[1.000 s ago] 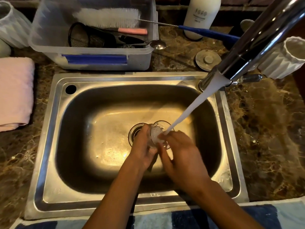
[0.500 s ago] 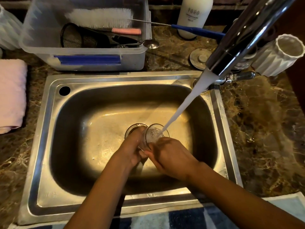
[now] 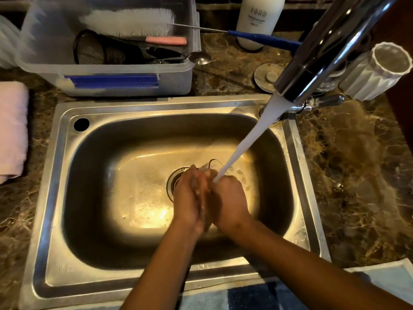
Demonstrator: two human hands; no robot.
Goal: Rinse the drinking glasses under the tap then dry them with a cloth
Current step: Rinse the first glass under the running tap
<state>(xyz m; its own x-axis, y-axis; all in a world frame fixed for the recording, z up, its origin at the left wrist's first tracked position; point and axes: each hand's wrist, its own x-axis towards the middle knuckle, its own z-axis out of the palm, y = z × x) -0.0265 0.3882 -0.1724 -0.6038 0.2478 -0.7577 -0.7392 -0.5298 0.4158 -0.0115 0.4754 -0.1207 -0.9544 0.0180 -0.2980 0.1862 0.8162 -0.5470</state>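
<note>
A clear drinking glass (image 3: 212, 167) lies tilted between both hands over the drain of the steel sink (image 3: 62, 198); only its rim shows past my fingers. My left hand (image 3: 186, 198) wraps its left side and my right hand (image 3: 228, 198) wraps its right side. Water from the chrome tap (image 3: 324, 48) streams down onto my right hand's knuckles next to the glass rim. A pink folded cloth (image 3: 12, 128) lies on the counter at the far left.
A clear plastic bin (image 3: 107, 81) with a bottle brush, strainer and spoon stands behind the sink. A white bottle (image 3: 259, 16), a sink plug (image 3: 268, 77) and a ribbed white cup (image 3: 377, 70) stand at the back right. A blue-striped towel (image 3: 245, 294) lies along the front edge.
The glass has turned further on its side between my hands, and my hands have closed together around it. The water now hits my right hand rather than the glass mouth.
</note>
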